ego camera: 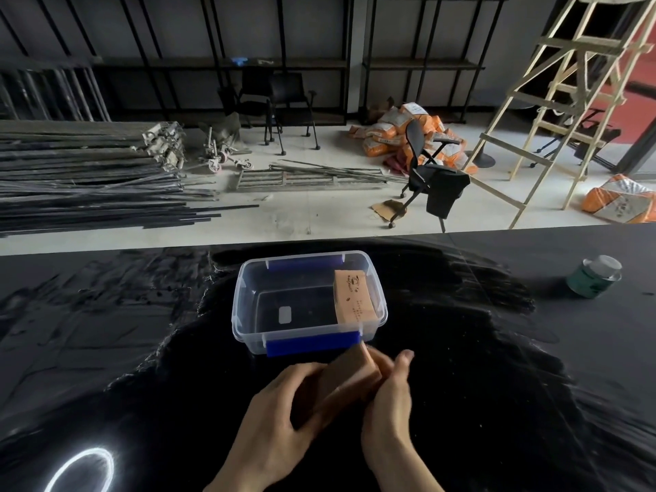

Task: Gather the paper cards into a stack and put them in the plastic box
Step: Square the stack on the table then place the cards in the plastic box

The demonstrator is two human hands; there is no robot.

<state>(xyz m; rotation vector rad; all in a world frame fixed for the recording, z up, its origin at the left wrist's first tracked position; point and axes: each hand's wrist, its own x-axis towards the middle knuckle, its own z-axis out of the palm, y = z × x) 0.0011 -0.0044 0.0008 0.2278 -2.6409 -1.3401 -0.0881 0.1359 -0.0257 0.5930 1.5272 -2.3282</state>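
A clear plastic box [241, 296] with blue latches stands on the black table in front of me. A stack of tan paper cards [353, 296] leans inside it against the right wall. Just below the box's near latch, both hands hold a second stack of tan cards [349, 372]. My left hand [284, 417] grips its left side with the fingers curled around it. My right hand [388, 395] presses on its right side, thumb up. Much of this stack is hidden by the fingers.
A green tape roll or jar [594, 276] sits at the far right of the table. A bright ring of reflected light [81, 470] shows at the lower left. Beyond the table's far edge are chairs, metal rods, sacks and a wooden ladder on the floor.
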